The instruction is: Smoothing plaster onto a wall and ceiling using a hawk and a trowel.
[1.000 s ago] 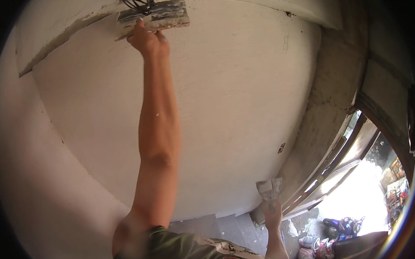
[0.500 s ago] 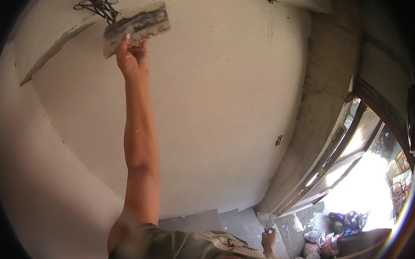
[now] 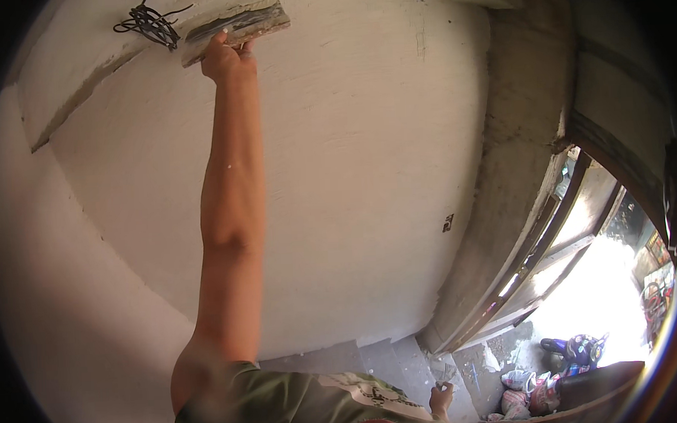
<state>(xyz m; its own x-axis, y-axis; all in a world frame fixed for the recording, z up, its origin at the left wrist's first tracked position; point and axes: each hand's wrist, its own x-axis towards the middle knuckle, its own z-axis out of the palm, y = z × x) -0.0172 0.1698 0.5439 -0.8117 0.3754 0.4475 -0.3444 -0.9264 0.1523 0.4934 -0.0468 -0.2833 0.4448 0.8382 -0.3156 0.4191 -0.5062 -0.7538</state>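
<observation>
My left arm reaches far up, and my left hand is closed on a plastering trowel. The trowel is a long rectangular plate smeared with grey and pale material; its handle is hidden by my fingers. It is at the top of the pale plastered wall, close under the ledge, tilted so that its right end is higher. A tangle of black cable hangs just left of it. Low at the right, my right hand is small in view with its fingers curled; what it holds, if anything, I cannot make out.
A ledge with a rough lower edge runs along the wall's top left. A wall box sits at the right. Beyond a bare concrete post is a bright opening with wooden frames. Filled bags stand at the lower right.
My left hand and the trowel have moved up and slightly right, and the plate now shows as a narrower strip. My right hand has shifted little, still curled.
</observation>
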